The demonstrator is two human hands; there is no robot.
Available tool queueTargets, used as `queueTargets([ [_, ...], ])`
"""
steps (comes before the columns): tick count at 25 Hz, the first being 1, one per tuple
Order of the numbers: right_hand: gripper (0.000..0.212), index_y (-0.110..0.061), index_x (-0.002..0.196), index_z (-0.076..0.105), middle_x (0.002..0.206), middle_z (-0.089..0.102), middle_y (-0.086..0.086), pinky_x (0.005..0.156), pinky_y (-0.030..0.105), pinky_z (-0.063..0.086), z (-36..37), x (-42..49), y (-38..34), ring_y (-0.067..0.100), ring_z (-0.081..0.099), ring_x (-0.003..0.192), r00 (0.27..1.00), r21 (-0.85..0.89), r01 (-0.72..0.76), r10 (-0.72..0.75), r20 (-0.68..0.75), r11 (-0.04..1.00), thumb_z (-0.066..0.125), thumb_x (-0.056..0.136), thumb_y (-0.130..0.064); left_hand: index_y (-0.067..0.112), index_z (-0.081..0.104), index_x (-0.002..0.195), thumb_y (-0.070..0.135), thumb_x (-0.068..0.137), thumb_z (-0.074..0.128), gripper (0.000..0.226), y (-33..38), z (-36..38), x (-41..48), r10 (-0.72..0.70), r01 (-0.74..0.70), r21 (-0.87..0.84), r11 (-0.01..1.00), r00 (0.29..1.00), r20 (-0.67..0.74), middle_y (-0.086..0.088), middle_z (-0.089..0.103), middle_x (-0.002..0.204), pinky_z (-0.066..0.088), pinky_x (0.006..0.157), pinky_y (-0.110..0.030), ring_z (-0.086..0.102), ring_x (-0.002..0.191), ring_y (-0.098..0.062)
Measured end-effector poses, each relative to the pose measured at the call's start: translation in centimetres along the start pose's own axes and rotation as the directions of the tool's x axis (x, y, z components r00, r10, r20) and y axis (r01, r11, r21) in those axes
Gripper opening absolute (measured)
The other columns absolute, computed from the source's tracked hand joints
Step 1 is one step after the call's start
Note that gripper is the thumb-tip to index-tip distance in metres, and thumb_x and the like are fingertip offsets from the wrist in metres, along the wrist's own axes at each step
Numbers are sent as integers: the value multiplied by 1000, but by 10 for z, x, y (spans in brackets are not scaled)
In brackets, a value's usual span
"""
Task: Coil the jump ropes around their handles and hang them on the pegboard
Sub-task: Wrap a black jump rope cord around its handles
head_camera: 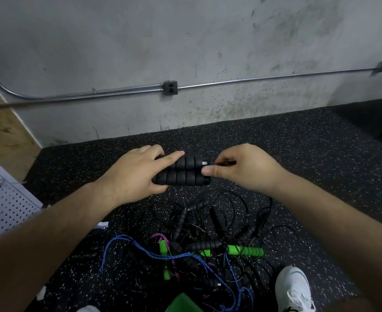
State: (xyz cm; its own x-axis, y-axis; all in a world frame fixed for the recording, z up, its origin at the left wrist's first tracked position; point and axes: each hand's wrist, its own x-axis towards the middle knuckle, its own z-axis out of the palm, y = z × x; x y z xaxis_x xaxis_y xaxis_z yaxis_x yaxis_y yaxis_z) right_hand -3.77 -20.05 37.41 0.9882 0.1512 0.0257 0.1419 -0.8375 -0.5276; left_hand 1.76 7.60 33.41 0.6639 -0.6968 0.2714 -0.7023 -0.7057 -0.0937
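So the left hand [138,174] is wrapped around a pair of black handles [183,171], held side by side above the speckled floor [320,154], a bit out from its far edge by the wall [185,41]. The right hand [241,170] pinches at their right ends, thumb against the lower one. Closer in, a tangle of ropes [208,224] lies on the floor with a green handle [245,251] and a blue rope [140,248]. The white pegboard [3,203] sits at the floor's left edge, and a white shoe [294,289] is near the right.

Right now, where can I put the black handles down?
Bare speckled black rubber floor lies along the grey concrete wall, beyond the ribbed black handles. Crowded: the tangled pile of jump ropes by the white shoe.
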Motion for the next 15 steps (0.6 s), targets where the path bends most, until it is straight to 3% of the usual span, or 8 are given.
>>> queueTargets([
  [3, 29, -31, 85, 72, 78, 67, -12, 65, 33, 55, 8, -2, -8, 5, 61, 71, 997, -59, -18, 14, -74, 998, 75, 79, -58, 34, 28, 157, 44, 83, 72, 87, 5, -1, 1, -26, 25, 47, 999, 999, 25, -1, 53, 115, 47, 90, -37, 55, 103, -21],
  [8, 24, -33, 94, 70, 85, 68, -14, 68, 30, 55, 17, -3, -16, 8, 64, 80, 981, -154, 1, -30, -191, 988, 71, 84, -54, 28, 34, 155, 40, 79, 77, 89, 5, -1, 1, -50, 52, 88, 995, 998, -25, -4, 56, 108, 51, 80, -39, 57, 94, -23],
  [12, 31, -29, 81, 67, 72, 65, -11, 54, 27, 46, 22, 0, -21, 8, 62, 68, 974, -16, -87, 81, -213, 996, 71, 81, -60, 24, 37, 154, 39, 77, 79, 89, 7, -2, -1, -32, 38, 126, 991, 998, -49, -5, 57, 108, 53, 78, -41, 58, 92, -24],
  [15, 24, -29, 85, 68, 76, 64, -13, 54, 25, 40, 27, 0, -25, 8, 60, 71, 967, -48, -71, 57, -249, 996, 72, 84, -53, 24, 37, 154, 39, 78, 79, 89, 7, -3, -3, -53, 57, 107, 993, 997, -48, -4, 57, 108, 53, 76, -38, 59, 92, -24],
])
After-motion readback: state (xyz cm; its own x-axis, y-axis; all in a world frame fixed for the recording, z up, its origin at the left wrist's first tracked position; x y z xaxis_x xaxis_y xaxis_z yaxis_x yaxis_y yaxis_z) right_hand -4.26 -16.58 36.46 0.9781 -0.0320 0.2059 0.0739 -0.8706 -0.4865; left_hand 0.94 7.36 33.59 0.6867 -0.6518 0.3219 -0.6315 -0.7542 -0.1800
